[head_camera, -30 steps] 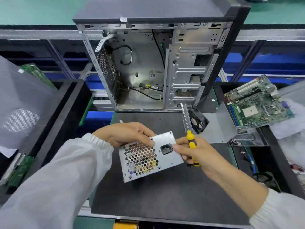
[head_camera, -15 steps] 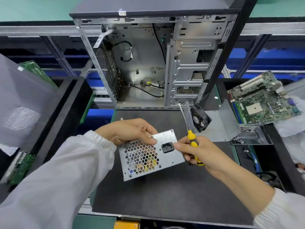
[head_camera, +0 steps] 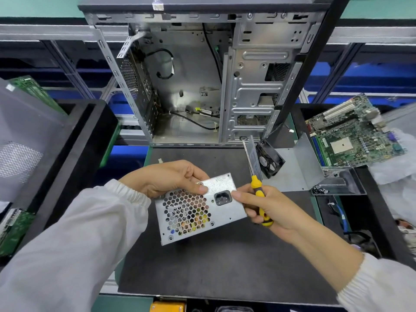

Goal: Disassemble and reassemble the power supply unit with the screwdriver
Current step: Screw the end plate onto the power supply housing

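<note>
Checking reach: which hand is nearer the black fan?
Right. The right hand, gripping the screwdriver, sits just below the black fan; the left hand is farther left.

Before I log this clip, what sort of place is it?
Probably a computer repair or teardown bench: an opened tower case stands on a dark work mat, with a bare motherboard and a loose fan alongside.

The scene is brightly and evenly lit from above, and shadows on the dark mat (head_camera: 202, 266) under the hands are soft and faint. Glare washes out a patch on the floor of the open computer case (head_camera: 180, 97), and the metal box (head_camera: 220, 199) shows a dull sheen. Straight shelf rails bow near the frame edges from the wide lens. The white sleeves at the bottom corners look soft and stretched.
</note>
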Tool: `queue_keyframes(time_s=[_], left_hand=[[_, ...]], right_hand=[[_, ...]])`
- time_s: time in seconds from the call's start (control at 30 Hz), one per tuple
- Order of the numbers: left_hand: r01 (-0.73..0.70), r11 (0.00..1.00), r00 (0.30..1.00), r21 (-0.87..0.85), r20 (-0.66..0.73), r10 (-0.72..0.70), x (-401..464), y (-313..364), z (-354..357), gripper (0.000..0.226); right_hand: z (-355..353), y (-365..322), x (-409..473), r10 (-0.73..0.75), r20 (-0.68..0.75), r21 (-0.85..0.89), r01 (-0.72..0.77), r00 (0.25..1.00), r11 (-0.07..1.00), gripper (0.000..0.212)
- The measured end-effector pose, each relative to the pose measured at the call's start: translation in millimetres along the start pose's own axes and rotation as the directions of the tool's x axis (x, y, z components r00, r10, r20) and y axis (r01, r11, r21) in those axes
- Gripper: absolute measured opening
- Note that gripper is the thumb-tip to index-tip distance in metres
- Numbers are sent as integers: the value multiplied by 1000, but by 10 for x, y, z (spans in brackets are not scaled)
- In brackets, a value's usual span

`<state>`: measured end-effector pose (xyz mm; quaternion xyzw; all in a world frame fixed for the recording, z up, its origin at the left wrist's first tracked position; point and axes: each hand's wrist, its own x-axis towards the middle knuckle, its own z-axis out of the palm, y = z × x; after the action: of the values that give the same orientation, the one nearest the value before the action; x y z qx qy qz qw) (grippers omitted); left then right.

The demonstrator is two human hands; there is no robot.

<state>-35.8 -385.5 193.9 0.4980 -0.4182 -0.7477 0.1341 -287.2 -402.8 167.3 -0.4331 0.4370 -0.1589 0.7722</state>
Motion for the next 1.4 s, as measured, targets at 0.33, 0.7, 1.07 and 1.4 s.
queue_keyframes(time_s=[0.33, 0.7, 1.07, 1.4], left_hand=[[-17, 999, 1000, -42, -12, 16, 22, -35, -52, 28], [-48, 996, 998, -69, -47, 45, 23, -33, -35, 30], [-25, 997, 999, -74, -41, 22, 21, -27, -55, 31], [-57, 988, 998, -146, -24, 54, 33, -98, -81, 26]], right_hand=[[37, -43, 39, -12, -31, -66, 10, 999, 998, 20], [44, -116, 83, -17, -19, -174, 13, 1000, 985, 21], [32, -196, 129, 2, -4, -240, -3, 1000, 971, 24], [22, -175, 140, 24, 35, -197, -17, 999, 980, 24]])
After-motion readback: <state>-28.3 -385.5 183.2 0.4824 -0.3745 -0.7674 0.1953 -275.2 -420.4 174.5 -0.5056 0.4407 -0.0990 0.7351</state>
